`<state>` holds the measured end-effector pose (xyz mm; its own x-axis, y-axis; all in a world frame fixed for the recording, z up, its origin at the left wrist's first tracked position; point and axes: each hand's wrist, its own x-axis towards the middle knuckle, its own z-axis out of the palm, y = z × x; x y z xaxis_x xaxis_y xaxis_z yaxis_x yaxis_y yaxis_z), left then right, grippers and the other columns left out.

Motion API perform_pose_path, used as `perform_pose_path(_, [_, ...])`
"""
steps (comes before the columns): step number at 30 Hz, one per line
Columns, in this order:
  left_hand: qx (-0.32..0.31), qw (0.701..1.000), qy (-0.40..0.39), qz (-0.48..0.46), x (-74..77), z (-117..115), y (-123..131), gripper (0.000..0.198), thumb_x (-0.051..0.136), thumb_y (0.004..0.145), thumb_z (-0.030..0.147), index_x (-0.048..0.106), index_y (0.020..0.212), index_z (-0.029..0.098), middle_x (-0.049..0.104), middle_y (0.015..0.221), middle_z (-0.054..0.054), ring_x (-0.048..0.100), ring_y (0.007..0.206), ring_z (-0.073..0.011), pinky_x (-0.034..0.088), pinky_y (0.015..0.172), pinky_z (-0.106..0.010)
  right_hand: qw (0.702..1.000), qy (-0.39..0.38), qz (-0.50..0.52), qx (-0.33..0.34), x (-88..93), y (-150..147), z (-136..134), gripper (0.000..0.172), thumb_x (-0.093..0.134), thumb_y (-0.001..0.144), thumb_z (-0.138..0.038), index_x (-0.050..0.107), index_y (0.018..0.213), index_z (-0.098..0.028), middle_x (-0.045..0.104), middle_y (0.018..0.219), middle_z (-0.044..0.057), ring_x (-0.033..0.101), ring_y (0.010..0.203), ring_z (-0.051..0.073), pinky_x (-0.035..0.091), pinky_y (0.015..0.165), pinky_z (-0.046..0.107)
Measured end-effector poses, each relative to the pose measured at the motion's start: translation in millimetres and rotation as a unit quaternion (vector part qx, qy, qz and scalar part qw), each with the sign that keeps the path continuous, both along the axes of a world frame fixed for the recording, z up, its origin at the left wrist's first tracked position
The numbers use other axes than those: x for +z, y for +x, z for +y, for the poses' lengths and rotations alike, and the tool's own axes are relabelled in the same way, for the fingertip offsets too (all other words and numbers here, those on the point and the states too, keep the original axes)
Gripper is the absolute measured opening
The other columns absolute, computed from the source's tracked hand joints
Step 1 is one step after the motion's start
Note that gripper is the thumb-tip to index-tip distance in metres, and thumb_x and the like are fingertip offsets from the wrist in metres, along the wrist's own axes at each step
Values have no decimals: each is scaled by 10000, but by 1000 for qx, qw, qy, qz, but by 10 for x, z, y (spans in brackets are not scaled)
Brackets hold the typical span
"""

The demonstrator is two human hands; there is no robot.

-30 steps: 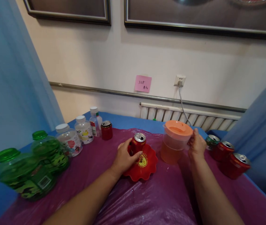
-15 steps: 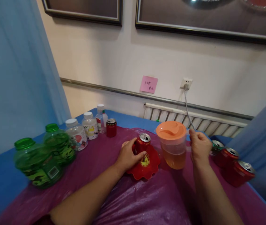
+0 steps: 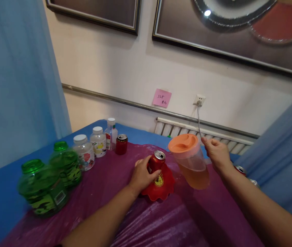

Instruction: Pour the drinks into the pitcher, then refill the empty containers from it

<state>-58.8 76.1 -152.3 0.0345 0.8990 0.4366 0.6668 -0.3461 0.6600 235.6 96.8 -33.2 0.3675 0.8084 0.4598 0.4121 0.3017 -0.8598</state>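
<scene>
My left hand (image 3: 144,175) is wrapped around the side of a red drink can (image 3: 157,161) with an opened top. The can stands on a red wavy-edged plate (image 3: 166,187) with a yellow emblem. In my right hand (image 3: 217,153) is the handle of a clear plastic pitcher (image 3: 191,163) with an orange lid. The pitcher leans to the left, and amber liquid fills its lower part. Its lid is to the right of the can and a little above it, apart from it.
At the left are green jars (image 3: 43,192), clear white-capped jars (image 3: 84,152), a small clear bottle (image 3: 111,132) and another red can (image 3: 121,144). Purple plastic sheeting (image 3: 105,199) covers the table. More cans (image 3: 240,169) are partly hidden behind my right arm.
The pitcher has gone from upright to tilted leftward, its lid moving toward the can. My right hand has risen slightly with it. My left hand keeps hold of the can.
</scene>
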Motion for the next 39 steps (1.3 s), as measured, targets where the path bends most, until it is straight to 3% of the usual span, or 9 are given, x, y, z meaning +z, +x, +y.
perform_pose_path(5, [-5, 1000, 7, 0, -20, -6, 6, 626, 876, 708, 353, 652, 1270, 188, 758, 1180, -121, 698, 1084, -329, 484, 1033, -476, 998, -38, -51, 3, 146, 55, -94, 670, 705, 661, -848, 450, 520, -244, 379, 491, -53, 313, 474, 105, 251, 438, 263])
perform_pose_path(14, [-18, 1000, 4, 8, 8, -35, 20, 587, 868, 724, 383, 656, 1235, 188, 765, 1132, -112, 682, 1065, -331, 434, 1086, -517, 990, -84, -109, 20, 144, 44, -200, 700, 660, 673, -894, 436, 538, -244, 370, 507, -49, 304, 498, 110, 253, 447, 261])
perform_pose_path(30, [-48, 999, -6, -2, -5, -39, 16, 558, 860, 736, 391, 636, 1219, 226, 764, 1200, -89, 666, 1163, -335, 315, 1162, -551, 979, -87, -182, 28, 203, -37, -174, 705, 631, 682, -901, 407, 525, -251, 336, 510, -53, 304, 491, 111, 265, 451, 266])
perform_pose_path(39, [-50, 999, 0, -2, -27, -35, 11, 567, 863, 728, 400, 635, 1221, 236, 768, 1180, -77, 673, 1136, -328, 321, 1152, -546, 979, -84, -184, 18, 211, -48, -175, 691, 636, 692, -880, 410, 514, -251, 356, 485, -48, 309, 472, 109, 259, 437, 266])
